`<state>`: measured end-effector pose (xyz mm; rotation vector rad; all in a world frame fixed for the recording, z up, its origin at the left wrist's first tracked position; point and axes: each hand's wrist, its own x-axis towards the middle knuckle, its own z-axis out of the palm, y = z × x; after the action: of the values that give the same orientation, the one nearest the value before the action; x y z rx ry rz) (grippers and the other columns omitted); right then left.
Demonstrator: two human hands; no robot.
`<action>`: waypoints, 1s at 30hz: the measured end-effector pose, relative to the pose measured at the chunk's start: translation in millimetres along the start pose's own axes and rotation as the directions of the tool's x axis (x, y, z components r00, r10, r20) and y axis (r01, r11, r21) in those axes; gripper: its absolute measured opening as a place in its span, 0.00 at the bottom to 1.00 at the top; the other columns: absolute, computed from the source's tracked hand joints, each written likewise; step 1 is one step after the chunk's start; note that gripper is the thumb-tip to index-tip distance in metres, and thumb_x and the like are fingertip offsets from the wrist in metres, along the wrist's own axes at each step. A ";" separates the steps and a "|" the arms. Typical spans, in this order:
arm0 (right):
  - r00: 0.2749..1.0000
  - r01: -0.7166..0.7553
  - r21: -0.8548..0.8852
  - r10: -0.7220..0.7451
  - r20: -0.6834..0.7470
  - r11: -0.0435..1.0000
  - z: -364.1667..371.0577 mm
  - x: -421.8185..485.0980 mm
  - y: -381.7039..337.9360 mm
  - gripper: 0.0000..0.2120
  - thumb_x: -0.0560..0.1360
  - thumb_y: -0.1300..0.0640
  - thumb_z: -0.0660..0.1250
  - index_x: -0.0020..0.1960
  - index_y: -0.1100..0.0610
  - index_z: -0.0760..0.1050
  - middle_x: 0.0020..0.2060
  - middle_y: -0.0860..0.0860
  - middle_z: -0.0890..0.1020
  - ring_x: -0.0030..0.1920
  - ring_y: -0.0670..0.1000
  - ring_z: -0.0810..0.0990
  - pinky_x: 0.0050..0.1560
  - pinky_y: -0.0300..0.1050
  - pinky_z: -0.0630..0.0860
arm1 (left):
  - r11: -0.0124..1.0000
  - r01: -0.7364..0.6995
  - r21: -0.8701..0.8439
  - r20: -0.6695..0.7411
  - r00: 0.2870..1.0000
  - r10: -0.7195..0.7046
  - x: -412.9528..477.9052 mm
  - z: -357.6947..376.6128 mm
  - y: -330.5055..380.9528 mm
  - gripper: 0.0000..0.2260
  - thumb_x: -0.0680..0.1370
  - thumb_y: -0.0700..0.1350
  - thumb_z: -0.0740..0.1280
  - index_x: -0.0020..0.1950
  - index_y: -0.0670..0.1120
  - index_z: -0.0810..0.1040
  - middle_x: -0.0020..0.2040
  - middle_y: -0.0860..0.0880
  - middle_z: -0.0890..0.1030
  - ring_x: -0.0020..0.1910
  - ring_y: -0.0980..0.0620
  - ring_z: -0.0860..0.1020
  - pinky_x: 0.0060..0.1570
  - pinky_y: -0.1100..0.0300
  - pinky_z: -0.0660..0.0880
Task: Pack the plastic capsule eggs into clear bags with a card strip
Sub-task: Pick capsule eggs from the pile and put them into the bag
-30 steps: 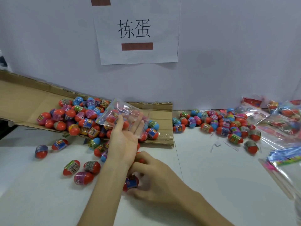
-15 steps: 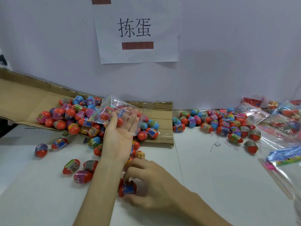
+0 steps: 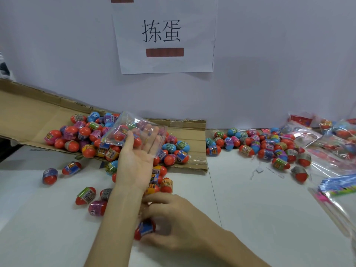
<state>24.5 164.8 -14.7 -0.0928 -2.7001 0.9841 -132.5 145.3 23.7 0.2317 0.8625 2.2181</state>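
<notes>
My left hand [image 3: 137, 160] is raised palm-up over the table and pinches a clear bag [image 3: 134, 130] between thumb and fingers; the bag looks empty. Lower down, my right hand [image 3: 173, 224] curls round a red capsule egg [image 3: 144, 230] with a blue label, just above the white table. A few loose eggs [image 3: 161, 182] lie between the two hands, partly hidden by my left forearm. Behind the bag, a big pile of capsule eggs [image 3: 81, 133] sits on the cardboard.
A flattened cardboard sheet [image 3: 194, 132] lies against the wall at left. A second egg pile [image 3: 265, 145] is at centre right. Filled clear bags [image 3: 327, 143] and a stack of colourful card strips [image 3: 339, 186] occupy the right edge. Stray eggs [image 3: 49, 176] dot the left table.
My right hand has drawn the blue-labelled egg back toward me. My left hand and the bag have shifted slightly left.
</notes>
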 end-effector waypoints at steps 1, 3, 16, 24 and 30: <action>0.999 -0.012 -0.038 0.011 -0.031 0.999 -3.2 -1.3 3.8 0.14 0.75 0.45 0.72 0.59 0.49 0.82 0.65 0.41 0.76 0.64 0.40 0.74 0.64 0.39 0.73 | 1.000 0.000 -0.002 0.001 1.000 0.000 -0.2 0.9 -0.2 0.22 0.87 0.53 0.57 0.81 0.48 0.64 0.64 0.44 0.84 0.61 0.45 0.84 0.65 0.48 0.77; 0.993 -0.035 -0.061 0.028 -0.110 0.998 -11.0 -2.9 10.4 0.15 0.74 0.44 0.73 0.57 0.48 0.82 0.65 0.41 0.76 0.61 0.38 0.75 0.60 0.35 0.74 | 1.000 0.001 0.000 0.006 1.000 -0.001 -0.2 2.5 -0.8 0.23 0.87 0.52 0.57 0.82 0.48 0.62 0.65 0.42 0.83 0.61 0.45 0.84 0.64 0.49 0.77; 0.756 -0.016 0.612 0.410 -0.510 0.791 -53.7 -8.1 16.5 0.11 0.71 0.56 0.78 0.53 0.51 0.84 0.49 0.49 0.86 0.47 0.50 0.86 0.47 0.42 0.81 | 0.996 0.082 0.026 0.013 0.997 -0.082 -8.9 18.5 -15.2 0.23 0.86 0.51 0.60 0.80 0.46 0.65 0.69 0.39 0.79 0.65 0.40 0.82 0.69 0.44 0.74; 0.726 -0.082 0.736 0.546 -0.418 0.672 -57.2 -6.2 17.4 0.16 0.69 0.51 0.78 0.54 0.56 0.85 0.53 0.51 0.86 0.49 0.51 0.87 0.54 0.50 0.83 | 0.955 0.229 0.186 0.084 0.965 -0.248 -21.2 30.7 -33.7 0.25 0.86 0.57 0.56 0.80 0.46 0.66 0.65 0.39 0.82 0.66 0.39 0.81 0.51 0.47 0.80; 0.718 -0.070 0.721 0.536 -0.443 0.690 -57.4 -6.6 19.1 0.11 0.71 0.51 0.76 0.51 0.55 0.85 0.45 0.47 0.87 0.47 0.45 0.86 0.45 0.37 0.80 | 0.960 0.204 0.191 0.050 0.975 -0.217 -26.1 31.8 -43.7 0.23 0.86 0.53 0.60 0.76 0.42 0.70 0.65 0.35 0.81 0.65 0.35 0.80 0.62 0.43 0.78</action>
<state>45.7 214.3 13.7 -0.6596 -1.6113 1.6176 -76.0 165.6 22.0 0.2900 1.0073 1.9235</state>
